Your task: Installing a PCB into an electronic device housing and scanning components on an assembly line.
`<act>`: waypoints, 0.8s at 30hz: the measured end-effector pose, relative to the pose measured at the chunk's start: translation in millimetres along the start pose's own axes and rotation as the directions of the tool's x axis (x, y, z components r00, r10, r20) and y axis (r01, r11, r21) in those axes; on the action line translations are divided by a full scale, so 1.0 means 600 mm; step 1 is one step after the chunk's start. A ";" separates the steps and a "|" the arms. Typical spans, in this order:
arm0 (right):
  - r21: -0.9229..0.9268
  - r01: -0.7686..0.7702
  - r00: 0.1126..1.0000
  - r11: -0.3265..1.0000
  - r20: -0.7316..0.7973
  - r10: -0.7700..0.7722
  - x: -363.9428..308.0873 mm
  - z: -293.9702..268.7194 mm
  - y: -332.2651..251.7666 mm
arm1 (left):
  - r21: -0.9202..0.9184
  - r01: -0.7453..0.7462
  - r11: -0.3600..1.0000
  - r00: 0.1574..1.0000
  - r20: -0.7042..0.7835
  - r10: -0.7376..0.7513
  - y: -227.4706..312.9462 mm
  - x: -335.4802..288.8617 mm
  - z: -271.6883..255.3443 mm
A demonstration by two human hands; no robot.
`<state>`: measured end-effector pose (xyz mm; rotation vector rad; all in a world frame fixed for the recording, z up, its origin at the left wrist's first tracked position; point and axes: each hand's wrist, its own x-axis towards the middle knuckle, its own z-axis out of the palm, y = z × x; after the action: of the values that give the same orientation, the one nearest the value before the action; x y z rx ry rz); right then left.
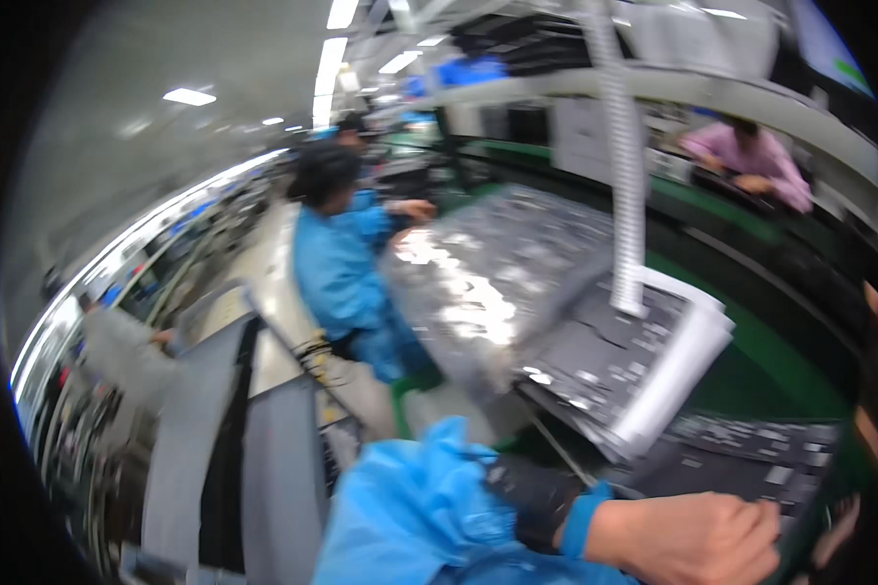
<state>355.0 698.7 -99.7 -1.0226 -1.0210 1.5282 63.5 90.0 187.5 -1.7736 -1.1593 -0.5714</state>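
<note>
My left hand (688, 539), in a blue sleeve (410, 497) with a blue band (583, 519) at the wrist, reaches across the lower right. Its fingers are curled closed, and whatever they may hold is hidden. Just beyond the hand lies a dark flat panel (722, 458) dotted with small pale pieces. Farther back, a similar dark panel (605, 341) rests on a stack of white sheets (678, 366). A blurred skin-coloured patch (842, 531) near the right edge may be my right hand; its fingers cannot be made out.
A white corrugated hose (622, 156) hangs over the far panel. Behind it, a shiny plastic-covered surface (546, 229) stretches along the green bench (751, 341). A co-worker in blue (337, 258) sits at left, another in pink (751, 161) across. Grey panels (283, 478) stand at my left.
</note>
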 end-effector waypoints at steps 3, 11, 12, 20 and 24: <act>0.039 0.118 0.988 0.992 0.096 -0.122 -0.091 0.194 0.030 | -0.105 -0.119 0.987 0.943 0.300 0.145 0.061 -0.051 0.074; 0.081 0.105 0.990 0.991 -0.100 -0.097 -0.191 0.212 -0.025 | -0.260 0.008 0.966 0.893 0.436 0.109 0.144 -0.159 0.152; 0.086 0.113 0.990 0.990 -0.095 -0.105 -0.191 0.212 -0.024 | -0.257 0.035 0.966 0.911 0.405 0.075 0.145 -0.163 0.159; 0.055 0.068 0.997 0.996 -0.048 -0.065 -0.177 0.208 -0.006 | -0.344 0.529 0.776 0.742 0.631 -0.226 0.033 -0.115 0.058; 0.019 0.088 0.993 0.996 -0.083 -0.086 -0.178 0.189 -0.019 | 0.120 0.621 0.774 0.402 0.800 -0.446 -0.218 -0.172 -0.075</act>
<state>266.1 582.9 -44.0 -1.0045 -0.9765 1.4120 -95.0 21.3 187.6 -1.8384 -2.4757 -0.2070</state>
